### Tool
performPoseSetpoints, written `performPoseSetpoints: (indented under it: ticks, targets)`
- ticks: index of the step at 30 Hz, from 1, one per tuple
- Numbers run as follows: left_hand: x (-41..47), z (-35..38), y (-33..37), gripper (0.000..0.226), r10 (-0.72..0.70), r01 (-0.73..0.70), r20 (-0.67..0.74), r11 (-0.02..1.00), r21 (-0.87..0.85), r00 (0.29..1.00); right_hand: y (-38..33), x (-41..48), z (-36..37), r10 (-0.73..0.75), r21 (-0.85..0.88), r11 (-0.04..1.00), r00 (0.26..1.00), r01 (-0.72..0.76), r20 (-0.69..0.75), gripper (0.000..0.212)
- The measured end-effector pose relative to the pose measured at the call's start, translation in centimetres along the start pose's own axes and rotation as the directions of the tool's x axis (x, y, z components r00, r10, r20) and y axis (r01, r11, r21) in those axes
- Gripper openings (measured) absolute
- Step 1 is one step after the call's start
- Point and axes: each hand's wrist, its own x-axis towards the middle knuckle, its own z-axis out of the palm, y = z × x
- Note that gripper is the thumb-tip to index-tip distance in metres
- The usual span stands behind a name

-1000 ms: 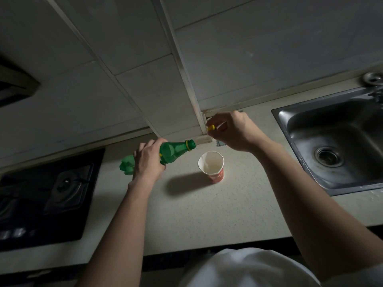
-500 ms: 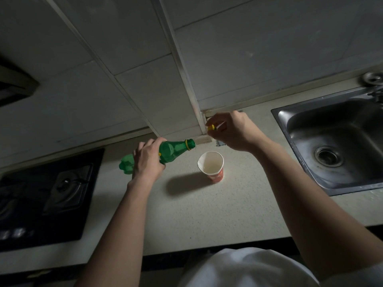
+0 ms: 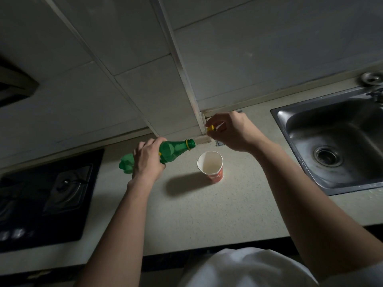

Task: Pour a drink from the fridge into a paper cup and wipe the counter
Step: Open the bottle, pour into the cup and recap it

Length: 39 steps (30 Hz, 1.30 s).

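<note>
1. On the pale counter (image 3: 207, 214), a paper cup (image 3: 210, 165) stood upright between the two hands. Only a strip of its red outer wall showed, and we could not tell whether the pale inside held liquid.
2. The left hand (image 3: 148, 160) gripped the green bottle (image 3: 173, 150) round its middle, with curled fingers covering most of the body. The bottle lay nearly level, its open mouth pointing right, above and left of the cup's rim and apart from it. In the dim light we could not tell whether anything was leaving the mouth.
3. The right hand (image 3: 232, 131) pinched the yellow cap (image 3: 211, 128) between thumb and fingertips, close to the wall's corner strip and above the cup. The fingers hid most of the cap.
4. The tap (image 3: 375, 94) was cut off by the right frame edge, and the range hood (image 3: 14, 88) by the left. The controls along the front of the hob (image 3: 47, 195) were too dark and blurred to read.
5. The hob bordered the counter on the left and the sink (image 3: 310, 131) on the right, each well apart from the cup.
6. Open counter lay between the cup and the front edge. Both forearms crossed that edge, one on either side of the cup, and a white garment (image 3: 248, 268) hid part of it at the bottom.
</note>
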Motion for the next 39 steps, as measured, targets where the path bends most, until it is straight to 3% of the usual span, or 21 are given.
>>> performPoseSetpoints:
  ticks: [39]
  targets:
    - [0.13,-0.40,0.50,0.068,0.006,-0.006,-0.012,1.000,0.004,1.000,0.36,-0.09,-0.09,0.010,-0.042,0.999,1.000,-0.010,0.010,0.027]
